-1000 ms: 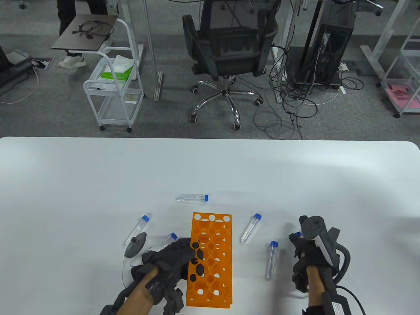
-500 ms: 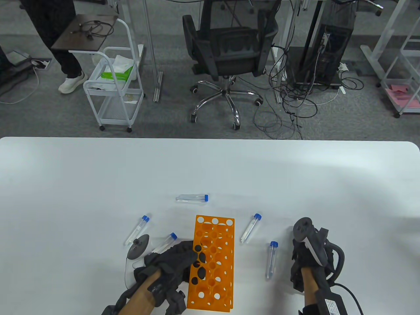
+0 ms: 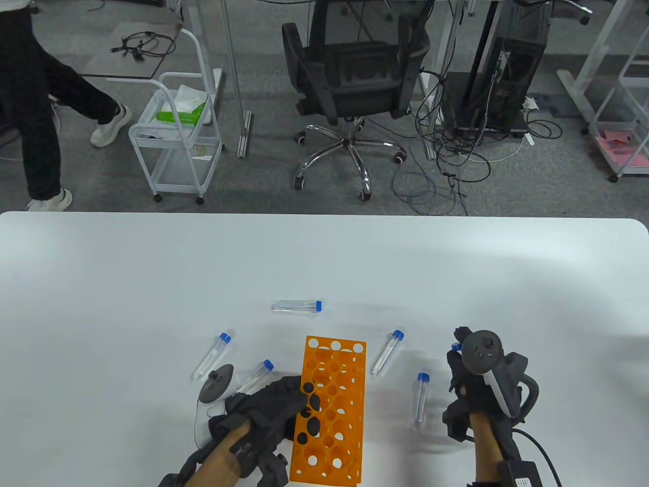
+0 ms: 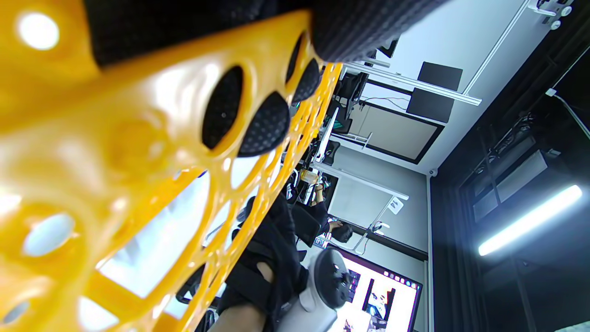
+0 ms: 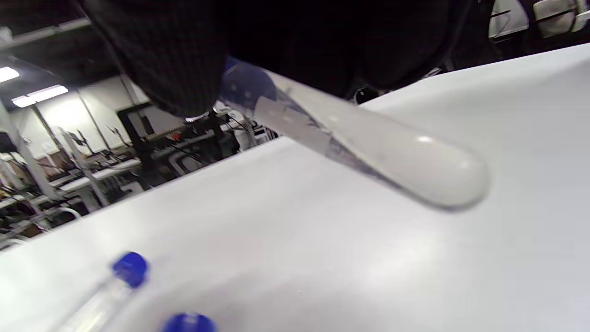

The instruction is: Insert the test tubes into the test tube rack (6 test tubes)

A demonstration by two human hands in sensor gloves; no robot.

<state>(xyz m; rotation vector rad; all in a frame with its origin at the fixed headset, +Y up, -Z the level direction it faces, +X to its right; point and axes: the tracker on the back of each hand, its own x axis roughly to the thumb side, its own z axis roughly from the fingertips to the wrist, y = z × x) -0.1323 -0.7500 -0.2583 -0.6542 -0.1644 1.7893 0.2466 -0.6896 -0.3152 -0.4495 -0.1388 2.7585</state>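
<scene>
The orange test tube rack (image 3: 334, 411) stands on the white table near the front edge, slightly turned. My left hand (image 3: 276, 406) grips its left side, fingers through the holes; the left wrist view shows the rack (image 4: 138, 175) close up with my fingertips (image 4: 258, 124) in it. My right hand (image 3: 469, 385) holds a blue-capped test tube (image 5: 359, 147) lifted off the table; only its cap (image 3: 456, 346) shows in the table view. Several more clear, blue-capped tubes lie flat: one behind the rack (image 3: 297, 306), two on its left (image 3: 212, 356) (image 3: 254, 375), two on its right (image 3: 387, 352) (image 3: 420, 401).
Behind the table's far edge stand an office chair (image 3: 355, 76), a white cart (image 3: 177, 137) and cables on the floor. A person (image 3: 30, 101) walks at the far left. Two blue caps (image 5: 130, 267) (image 5: 186, 322) show low in the right wrist view.
My right hand has picked a tube off the table and lifted it. My left hand has turned the rack slightly and shifted it right. A person walked left in the background.
</scene>
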